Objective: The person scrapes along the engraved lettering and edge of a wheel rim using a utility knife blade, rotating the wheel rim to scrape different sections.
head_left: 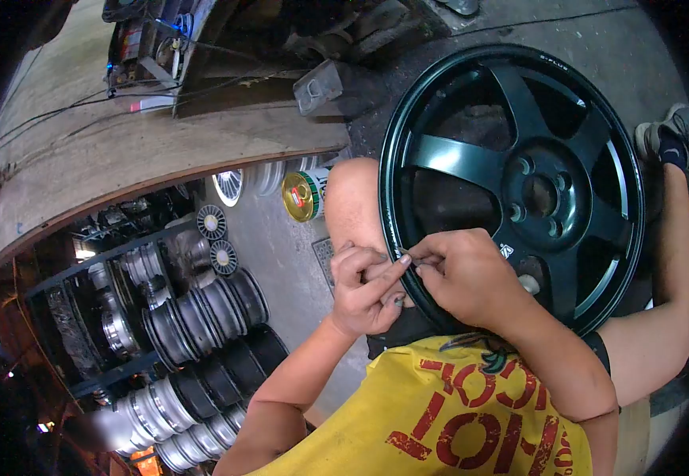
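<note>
A dark green, glossy car wheel rim [459, 156] with broad spokes rests tilted across the person's lap, with small white lettering on its lip. At the lip's near-left edge, my right hand [475, 274] has thumb and forefinger pinched together; any tiny item between them is too small to name. My left hand [368, 289] meets those fingertips from the left, one finger stretched toward them and the others curled. Whether the left fingers hold anything is hidden. Both hands are close against the rim's edge.
A gold-topped can [301, 197] stands on the floor left of the knee. Racks of wheel rims [201, 317] fill the lower left. A wooden board [233, 131] spans the upper left, near a clear plastic container [318, 87]. A shoe [665, 131] is at far right.
</note>
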A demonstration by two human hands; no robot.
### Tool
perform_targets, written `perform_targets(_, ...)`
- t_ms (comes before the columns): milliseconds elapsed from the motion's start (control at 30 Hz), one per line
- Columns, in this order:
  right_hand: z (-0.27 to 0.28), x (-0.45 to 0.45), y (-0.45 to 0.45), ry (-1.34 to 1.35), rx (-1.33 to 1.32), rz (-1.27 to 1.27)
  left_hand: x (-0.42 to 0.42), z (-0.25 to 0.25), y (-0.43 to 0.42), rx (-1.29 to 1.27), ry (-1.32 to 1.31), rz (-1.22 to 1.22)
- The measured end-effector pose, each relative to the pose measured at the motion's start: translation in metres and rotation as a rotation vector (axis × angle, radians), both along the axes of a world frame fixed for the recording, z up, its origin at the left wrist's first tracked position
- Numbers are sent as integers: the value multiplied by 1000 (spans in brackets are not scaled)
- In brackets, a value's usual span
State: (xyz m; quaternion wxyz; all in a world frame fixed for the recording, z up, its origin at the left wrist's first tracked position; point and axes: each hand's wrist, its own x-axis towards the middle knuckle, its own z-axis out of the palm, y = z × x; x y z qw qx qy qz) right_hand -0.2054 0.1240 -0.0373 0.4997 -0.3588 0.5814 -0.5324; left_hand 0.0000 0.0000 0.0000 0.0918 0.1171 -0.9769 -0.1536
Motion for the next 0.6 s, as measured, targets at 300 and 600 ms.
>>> perform_targets(300, -7, -1, -3, 104, -127, -26, -5, 2, 1, -7, 1, 15)
perform_targets(600, -8, -6, -1, 150, -175, -34, -1, -1, 1, -25, 23, 22)
